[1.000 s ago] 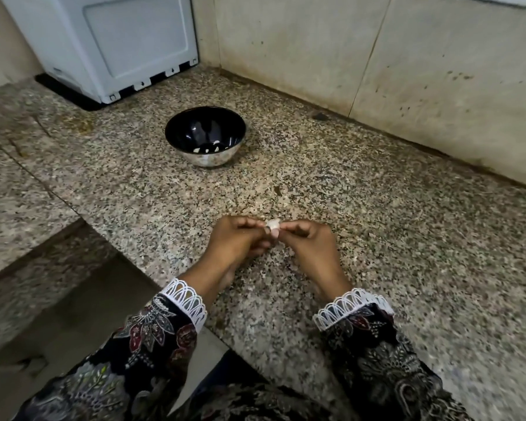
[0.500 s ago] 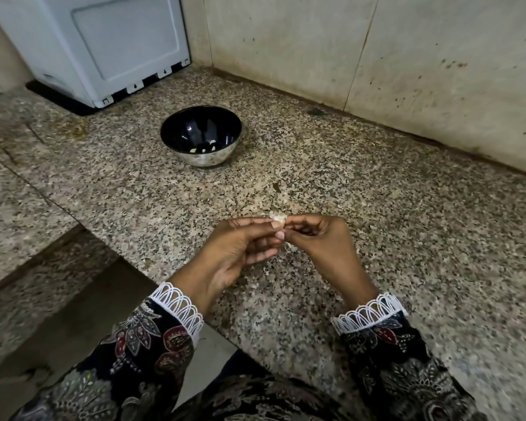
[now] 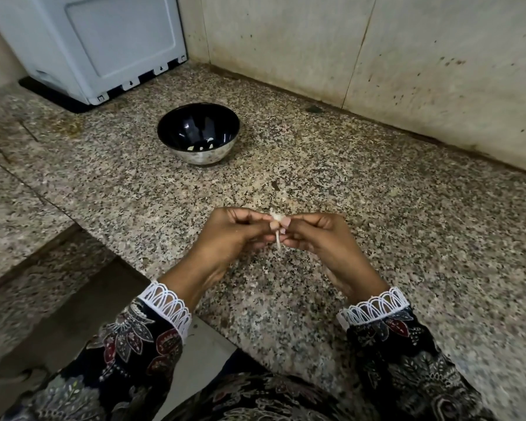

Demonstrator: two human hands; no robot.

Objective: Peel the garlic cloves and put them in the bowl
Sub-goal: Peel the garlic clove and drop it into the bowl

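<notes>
A strip of skin now hangs from the one garlic clove (image 3: pixel 276 219) pinched by both hands' fingers (image 3: pixel 287 221).

Speckled granite counter (image 3: pixel 377 238), black bowl (image 3: pixel 198 129), floral lace-cuffed sleeves (image 3: pixel 134 344).

A speckled granite surface (image 3: pixel 377 192) runs into a corner of stained beige wall tiles (image 3: pixel 438 56). A white appliance (image 3: pixel 104 41), perhaps a washing machine, stands at the far left. Left of the surface, a lower granite step (image 3: pixel 19 208) drops away.
</notes>
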